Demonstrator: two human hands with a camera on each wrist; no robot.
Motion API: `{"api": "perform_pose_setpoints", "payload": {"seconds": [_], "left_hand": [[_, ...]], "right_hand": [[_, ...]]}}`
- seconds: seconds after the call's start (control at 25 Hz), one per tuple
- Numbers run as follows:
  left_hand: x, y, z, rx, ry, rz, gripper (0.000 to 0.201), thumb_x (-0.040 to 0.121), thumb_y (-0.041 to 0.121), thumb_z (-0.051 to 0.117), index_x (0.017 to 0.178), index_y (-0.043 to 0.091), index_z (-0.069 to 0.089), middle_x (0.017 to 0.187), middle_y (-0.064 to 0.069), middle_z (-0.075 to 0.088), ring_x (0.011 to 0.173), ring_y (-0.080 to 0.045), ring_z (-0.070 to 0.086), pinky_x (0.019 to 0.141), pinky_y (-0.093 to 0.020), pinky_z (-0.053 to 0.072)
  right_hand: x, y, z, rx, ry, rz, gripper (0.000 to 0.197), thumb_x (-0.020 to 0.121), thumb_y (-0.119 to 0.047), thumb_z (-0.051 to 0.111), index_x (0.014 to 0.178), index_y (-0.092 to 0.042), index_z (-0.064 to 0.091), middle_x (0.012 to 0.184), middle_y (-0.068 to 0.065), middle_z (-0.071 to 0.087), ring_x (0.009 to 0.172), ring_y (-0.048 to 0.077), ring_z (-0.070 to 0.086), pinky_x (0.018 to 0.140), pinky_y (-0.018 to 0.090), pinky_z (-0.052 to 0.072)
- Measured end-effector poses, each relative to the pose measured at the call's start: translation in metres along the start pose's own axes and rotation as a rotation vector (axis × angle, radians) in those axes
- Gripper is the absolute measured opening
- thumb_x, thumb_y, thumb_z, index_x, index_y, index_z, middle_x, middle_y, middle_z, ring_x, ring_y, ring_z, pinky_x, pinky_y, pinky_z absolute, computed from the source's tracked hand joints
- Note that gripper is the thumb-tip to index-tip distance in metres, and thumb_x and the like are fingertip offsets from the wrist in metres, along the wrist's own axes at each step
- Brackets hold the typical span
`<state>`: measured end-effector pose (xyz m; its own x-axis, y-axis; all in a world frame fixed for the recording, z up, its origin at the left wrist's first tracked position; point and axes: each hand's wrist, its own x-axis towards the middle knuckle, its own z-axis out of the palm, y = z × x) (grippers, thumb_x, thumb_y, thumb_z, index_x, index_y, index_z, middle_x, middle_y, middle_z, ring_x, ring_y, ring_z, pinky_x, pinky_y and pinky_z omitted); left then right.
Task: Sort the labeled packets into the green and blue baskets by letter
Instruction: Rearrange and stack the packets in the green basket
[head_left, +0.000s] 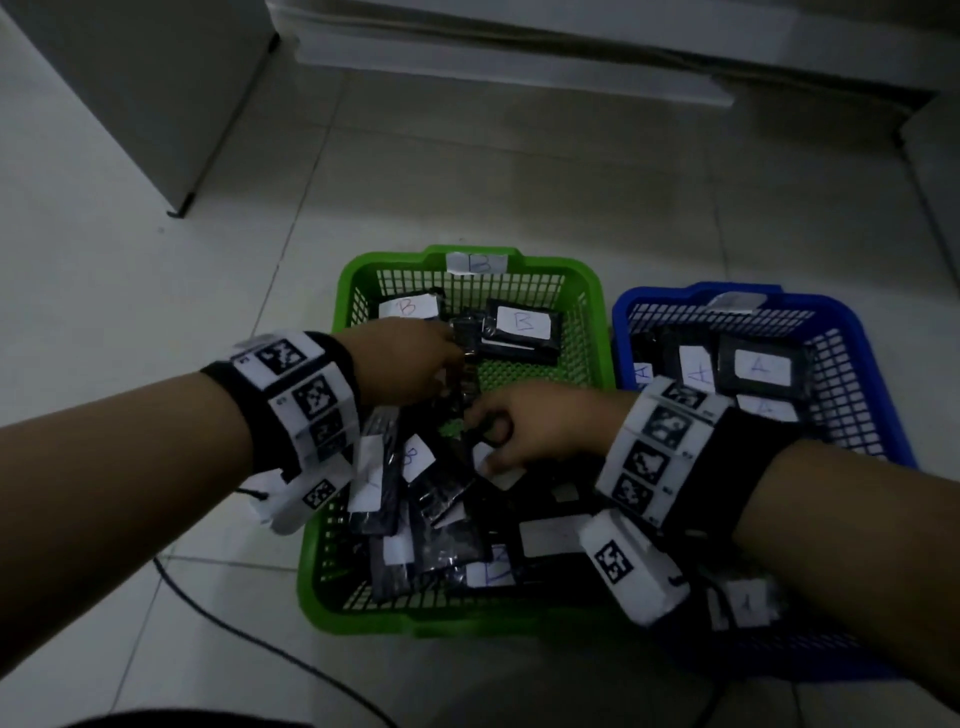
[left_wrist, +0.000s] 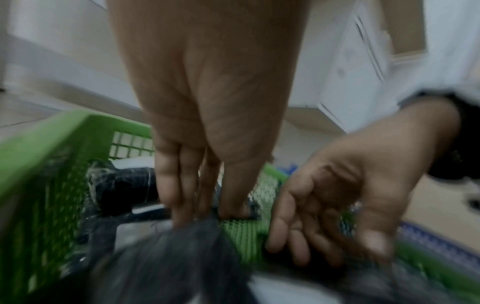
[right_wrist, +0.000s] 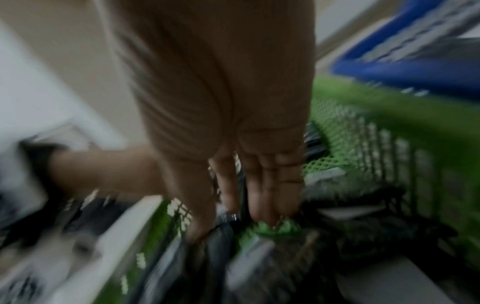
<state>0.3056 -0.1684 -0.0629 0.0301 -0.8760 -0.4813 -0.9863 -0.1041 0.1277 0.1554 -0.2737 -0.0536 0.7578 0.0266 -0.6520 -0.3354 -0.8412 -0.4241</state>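
Hands both down in the green basket (head_left: 592, 291), working the heap of black packets (head_left: 447, 499) at its near end. Left hand (head_left: 410, 364) reaching toward a packet at the middle of the basket, fingers (left_wrist: 179, 185) extended down onto dark plastic; a real grip cannot be told through the blur. Right hand (head_left: 535, 426) with fingers (right_wrist: 270, 185) curled, seemingly pinching a black packet out of the heap, though blurred as well. Sorted so far: B-labeled packets (head_left: 522, 323) at the far end of the green basket under its B tag (head_left: 475, 262), A-labeled packets (head_left: 758, 366) in the blue basket (head_left: 857, 332) just beside it on the floor (head_left: 156, 312). Step in hand, by judgement: picking the next packet from the heap. Next: lift one clear, turn its white label up, read the letter, then drop into the matching basket.
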Motion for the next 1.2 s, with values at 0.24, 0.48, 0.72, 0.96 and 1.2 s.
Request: {"api": "perform_pose_setpoints", "payload": {"seconds": [0.24,0.48,0.72,0.96,1.2], "left_hand": [[-0.031,0.007,0.006,-0.313,-0.264,0.155,0.066,0.067,0.049,0.077,0.127,0.032,0.054,0.113,0.018,0.055,0.098,-0.003,0.053,0.084,-0.018,0.04],[-0.037,0.01,0.026,-0.276,-0.121,0.135,0.062,0.071,0.044,0.077,0.125,0.028,0.052,0.114,0.008,0.051,0.103,-0.011,0.048,0.086,-0.021,0.04],[-0.034,-0.002,0.005,-0.377,0.153,-0.039,0.026,0.09,0.024,0.06,0.116,0.02,0.058,0.11,0.0,0.06,0.098,-0.018,0.055,0.084,-0.028,0.043],[-0.013,-0.003,0.002,-0.166,0.23,-0.161,0.039,0.089,0.009,0.054,0.127,0.009,0.05,0.117,-0.016,0.055,0.106,-0.033,0.053,0.088,-0.04,0.046],[-0.015,0.003,0.01,0.037,0.255,-0.194,0.049,0.081,0.038,0.063,0.125,0.02,0.052,0.142,-0.013,0.031,0.126,-0.035,0.039,0.101,-0.048,0.04]], "right_hand": [[-0.024,0.002,-0.011,-0.119,-0.023,0.013,0.031,0.082,-0.03,0.071,0.11,-0.018,0.067,0.087,-0.01,0.061,0.08,0.008,0.055,0.054,0.013,0.038],[-0.034,-0.005,0.037,-0.213,0.118,0.059,0.055,0.067,-0.051,0.075,0.106,-0.021,0.048,0.1,0.004,0.046,0.096,0.023,0.051,0.072,0.03,0.043],[-0.034,-0.001,-0.004,-0.088,0.014,0.16,0.066,0.072,-0.033,0.075,0.125,-0.017,0.041,0.109,0.009,0.041,0.08,0.017,0.047,0.061,0.027,0.046],[-0.026,0.031,-0.053,0.066,0.351,0.183,0.05,0.071,-0.025,0.074,0.115,-0.02,0.051,0.108,0.001,0.045,0.088,0.018,0.051,0.061,0.025,0.043],[0.005,0.043,-0.045,0.145,0.607,0.035,0.038,0.074,-0.01,0.069,0.109,-0.016,0.057,0.113,0.005,0.042,0.107,0.022,0.046,0.087,0.03,0.043]]}}
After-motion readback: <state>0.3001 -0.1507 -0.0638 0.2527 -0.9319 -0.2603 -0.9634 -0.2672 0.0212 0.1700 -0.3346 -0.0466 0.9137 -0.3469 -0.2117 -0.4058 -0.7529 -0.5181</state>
